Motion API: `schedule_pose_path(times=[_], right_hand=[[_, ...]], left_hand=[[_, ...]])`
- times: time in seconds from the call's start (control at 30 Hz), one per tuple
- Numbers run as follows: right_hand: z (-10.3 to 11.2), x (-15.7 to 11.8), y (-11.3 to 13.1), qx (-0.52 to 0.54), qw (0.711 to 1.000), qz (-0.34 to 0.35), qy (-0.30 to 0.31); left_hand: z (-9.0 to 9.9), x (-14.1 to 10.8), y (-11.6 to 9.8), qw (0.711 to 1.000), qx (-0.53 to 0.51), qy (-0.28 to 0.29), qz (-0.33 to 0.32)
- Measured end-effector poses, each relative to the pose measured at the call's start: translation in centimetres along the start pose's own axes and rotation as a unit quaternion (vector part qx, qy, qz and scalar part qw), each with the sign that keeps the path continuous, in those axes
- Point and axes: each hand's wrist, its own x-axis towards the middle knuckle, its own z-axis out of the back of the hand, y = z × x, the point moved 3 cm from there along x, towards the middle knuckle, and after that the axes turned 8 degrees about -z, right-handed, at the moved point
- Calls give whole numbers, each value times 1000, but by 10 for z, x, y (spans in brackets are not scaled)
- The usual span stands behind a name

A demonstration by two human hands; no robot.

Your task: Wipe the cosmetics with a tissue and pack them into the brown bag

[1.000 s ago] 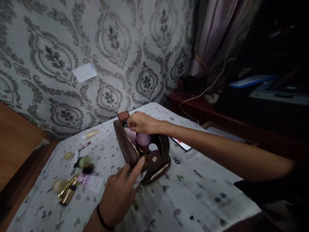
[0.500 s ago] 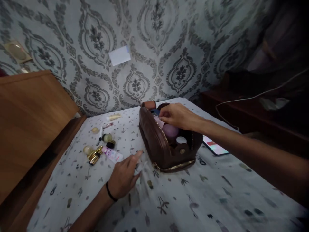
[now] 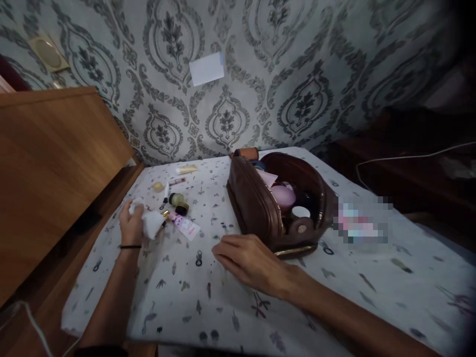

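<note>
White crumpled tissue (image 3: 151, 222) is in the fingers of my left hand (image 3: 131, 225), over the small cosmetics at the left of the table. My right hand (image 3: 251, 263) hovers or rests at the cloth just in front of the brown bag, fingers closed together; whether anything is between them is hidden. The brown bag (image 3: 253, 201) stands unzipped, with a purple rounded item (image 3: 284, 197), a white lid (image 3: 300, 212) and a pink item (image 3: 267, 177) inside. Beside the tissue lies a pink-and-white tube (image 3: 185, 226), near dark-capped small jars (image 3: 178, 201).
A cream tube (image 3: 186, 169) and a yellow round item (image 3: 158, 187) lie farther back on the patterned cloth (image 3: 208, 297). A wooden panel (image 3: 55, 173) borders the left side. Right of the bag is a pixelated patch (image 3: 362, 220).
My left hand has moved left and now holds the tissue. My right hand has come out of the bag to the cloth before it. The view has shifted, too.
</note>
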Motion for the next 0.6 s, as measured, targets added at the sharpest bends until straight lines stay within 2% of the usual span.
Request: schedule_pose_path(times=[0.1, 0.2, 0.37, 0.43, 0.5, 0.57, 0.6], right_hand=[[-33, 7, -11, 81, 991, -102, 36], [-52, 13, -19, 164, 972, -168, 23], [-73, 9, -26, 245, 943, -226, -14], [-79, 5, -27, 253, 940, -229, -12], [-81, 3, -27, 258, 939, -227, -10], [-82, 2, -27, 256, 940, -224, -16], [-82, 2, -27, 253, 942, -221, -18]], left_hand=[[11, 1, 12, 1000, 11, -9, 15], [17, -8, 8, 998, 57, 14, -20], [3, -32, -12, 975, 118, 146, -118], [-8, -43, -20, 950, 149, 207, -181], [-18, -54, -25, 910, 199, 250, -265], [-25, -61, -28, 871, 241, 265, -337], [-27, -62, -28, 862, 251, 263, -355]])
